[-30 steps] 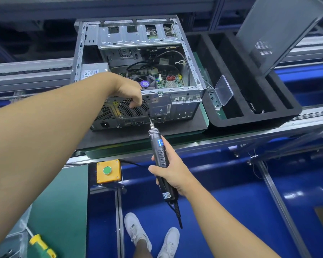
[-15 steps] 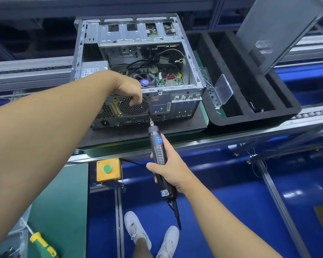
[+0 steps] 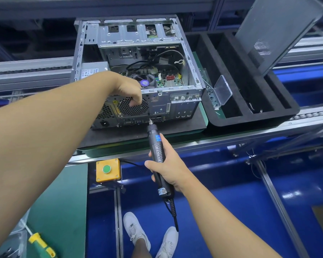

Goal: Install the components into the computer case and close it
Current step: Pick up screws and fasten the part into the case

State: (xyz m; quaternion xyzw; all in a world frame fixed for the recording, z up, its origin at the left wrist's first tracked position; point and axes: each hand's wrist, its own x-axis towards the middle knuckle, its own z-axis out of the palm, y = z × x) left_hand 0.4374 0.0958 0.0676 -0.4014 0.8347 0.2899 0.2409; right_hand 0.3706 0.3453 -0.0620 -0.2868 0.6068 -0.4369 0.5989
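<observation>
The left arm is reaching forward from 8 o'clock, nearly straight, and the left hand [image 3: 128, 89] is hooking its curled fingers over the upper rear edge of the computer case [image 3: 183, 107], fingertips lying against the round fan grille [image 3: 132, 111]. The right arm is coming up from 5 o'clock, and the right hand [image 3: 169, 170] is wrapping its fingers firmly around the black electric screwdriver [image 3: 156, 144], holding it tilted with the bit meeting the rear panel at the grille's 5 o'clock corner. The case is lying open side up on a black pad [image 3: 175, 127] at 12 o'clock, its fan and board showing. At 2 o'clock a black foam tray [image 3: 250, 120] is sitting just beside it, with a grey side panel [image 3: 280, 28] leaning up out of it. A yellow button box [image 3: 108, 170] is sitting at 6 o'clock of the case, and a green-and-yellow hand screwdriver [image 3: 40, 244] is lying at the edge of the green worktop [image 3: 63, 202] at 7 o'clock.
</observation>
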